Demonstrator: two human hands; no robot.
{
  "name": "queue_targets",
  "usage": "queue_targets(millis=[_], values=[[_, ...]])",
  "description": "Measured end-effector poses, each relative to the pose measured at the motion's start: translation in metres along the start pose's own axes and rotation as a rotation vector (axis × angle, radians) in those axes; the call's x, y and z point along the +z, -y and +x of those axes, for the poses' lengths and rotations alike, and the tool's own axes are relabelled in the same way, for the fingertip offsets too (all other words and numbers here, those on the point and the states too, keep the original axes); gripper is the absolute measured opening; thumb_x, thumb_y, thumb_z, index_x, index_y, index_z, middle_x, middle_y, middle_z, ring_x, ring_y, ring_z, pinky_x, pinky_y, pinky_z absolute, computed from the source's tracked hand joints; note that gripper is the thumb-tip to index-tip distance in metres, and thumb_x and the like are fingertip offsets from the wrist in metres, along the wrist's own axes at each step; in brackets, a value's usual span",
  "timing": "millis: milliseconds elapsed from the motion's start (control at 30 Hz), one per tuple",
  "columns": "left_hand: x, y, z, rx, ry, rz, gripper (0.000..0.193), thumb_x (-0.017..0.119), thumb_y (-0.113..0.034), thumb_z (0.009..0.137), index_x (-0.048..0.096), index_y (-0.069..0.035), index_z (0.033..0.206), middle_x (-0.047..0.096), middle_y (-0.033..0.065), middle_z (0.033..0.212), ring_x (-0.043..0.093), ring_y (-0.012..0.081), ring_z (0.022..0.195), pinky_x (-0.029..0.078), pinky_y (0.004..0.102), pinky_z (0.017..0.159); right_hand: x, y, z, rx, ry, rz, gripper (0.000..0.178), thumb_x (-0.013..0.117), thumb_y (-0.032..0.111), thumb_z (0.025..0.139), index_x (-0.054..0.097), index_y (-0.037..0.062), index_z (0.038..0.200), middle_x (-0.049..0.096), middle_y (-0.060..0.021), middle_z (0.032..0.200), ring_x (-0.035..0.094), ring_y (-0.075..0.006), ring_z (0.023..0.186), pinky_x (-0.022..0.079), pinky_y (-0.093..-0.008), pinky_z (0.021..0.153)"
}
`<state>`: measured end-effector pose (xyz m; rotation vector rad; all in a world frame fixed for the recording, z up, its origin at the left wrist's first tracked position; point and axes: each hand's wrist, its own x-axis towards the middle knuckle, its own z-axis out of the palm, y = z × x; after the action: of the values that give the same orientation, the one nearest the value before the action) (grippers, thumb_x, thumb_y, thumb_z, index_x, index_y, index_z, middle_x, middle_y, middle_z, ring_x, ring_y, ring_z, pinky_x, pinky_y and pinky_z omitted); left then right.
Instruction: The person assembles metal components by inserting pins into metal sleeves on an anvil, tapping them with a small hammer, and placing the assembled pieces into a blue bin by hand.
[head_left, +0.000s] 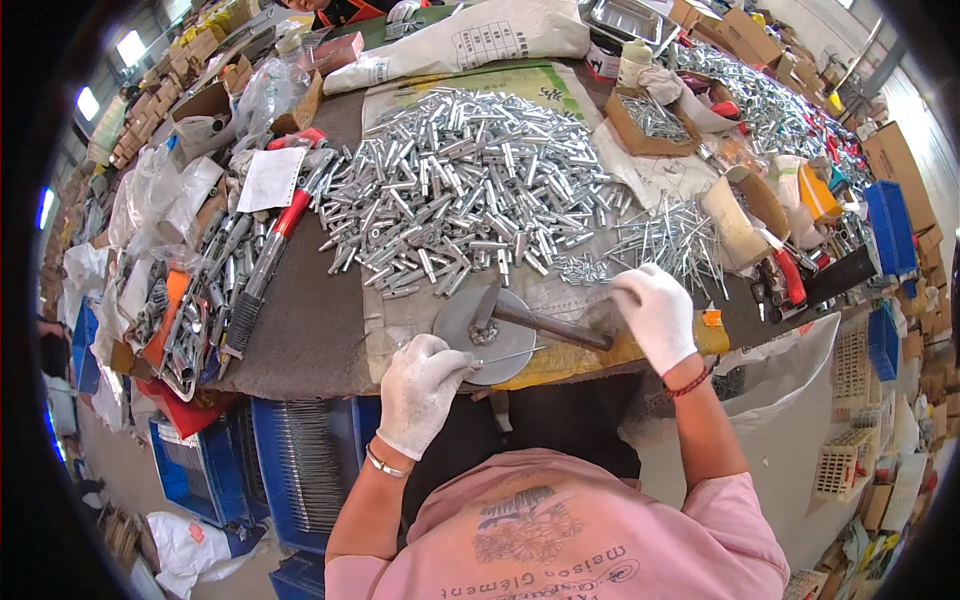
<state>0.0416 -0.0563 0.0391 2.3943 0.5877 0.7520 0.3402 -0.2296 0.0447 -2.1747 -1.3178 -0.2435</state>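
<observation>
The person works at a crowded surface [300,330]. Both hands wear white gloves.

The right hand [655,315] has its grip clenched around the handle of a hammer [530,322]. The hammer head rests on a round metal disc [485,320] near the front edge of the surface. The handle lies low, pointing to the right.

The left hand [425,385] sits at the near edge of the disc. Its fingers pinch a thin pin [505,356] that lies across the disc. The grip is closed on that pin, just beside the hammer head.

Behind the disc is a big pile of shiny metal tubes [460,190]. To the right of it is a smaller heap of thin nails [670,240]. A red-handled tool [275,245] lies on the left. A cardboard box [650,120] with more small parts sits farther back, and blue crates [300,460] stand under the surface.

I think this is the hitting step: 1 small piece is held on the disc and the hammer is right over it. The next hit needs a short, straight tap. The left fingers are very close to the hammer head, so they must keep the pin flat and stay out of the way. I cannot tell if a tube is already on the pin.
</observation>
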Motion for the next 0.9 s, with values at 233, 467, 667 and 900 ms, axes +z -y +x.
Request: queue_targets(millis=[233,467,667,900], values=[[0.003,0.003,-0.002,0.021,-0.016,0.009,0.016,0.086,-0.007,0.079,0.08,-0.011,0.093,0.066,0.0078,0.091,0.068,0.0327,0.088,0.055,0.0446,0.077,0.01,-0.018,0.016,-0.205,0.087,-0.119,0.003,0.075,0.01,0.087,0.074,0.0128,0.087,0.066,-0.0072,0.088,0.071,-0.0314,0.087,0.059,-0.043,0.077],[0.005,0.008,-0.004,0.046,-0.034,0.02,0.014,0.085,-0.009,0.084,0.079,-0.015,0.095,0.067,0.006,0.094,0.068,0.0329,0.089,0.056,0.0445,0.077,0.014,-0.008,0.029,-0.261,0.105,-0.176,0.01,0.075,0.007,0.082,0.066,0.0108,0.083,0.066,-0.0077,0.089,0.071,-0.0308,0.086,0.059,-0.0438,0.075],[0.007,0.012,-0.006,0.053,-0.04,0.029,0.015,0.085,-0.01,0.084,0.078,-0.015,0.097,0.066,0.006,0.093,0.069,0.0319,0.089,0.056,0.0444,0.076,0.006,0.071,0.018,-0.233,0.24,0.32,0.01,0.074,0.003,0.088,0.074,0.0087,0.096,0.074,-0.0114,0.094,0.074,-0.0334,0.088,0.06,-0.0407,0.078],[0.006,0.008,-0.006,0.008,-0.001,0.076,0.017,0.081,-0.006,0.083,0.081,-0.013,0.098,0.068,0.0091,0.094,0.069,0.0329,0.093,0.056,0.0458,0.081,0.036,0.135,0.007,-0.471,0.431,0.247,0.043,0.07,0.001,0.091,0.07,0.0142,0.132,0.071,-0.0107,0.095,0.073,-0.0337,0.09,0.06,-0.044,0.078]])
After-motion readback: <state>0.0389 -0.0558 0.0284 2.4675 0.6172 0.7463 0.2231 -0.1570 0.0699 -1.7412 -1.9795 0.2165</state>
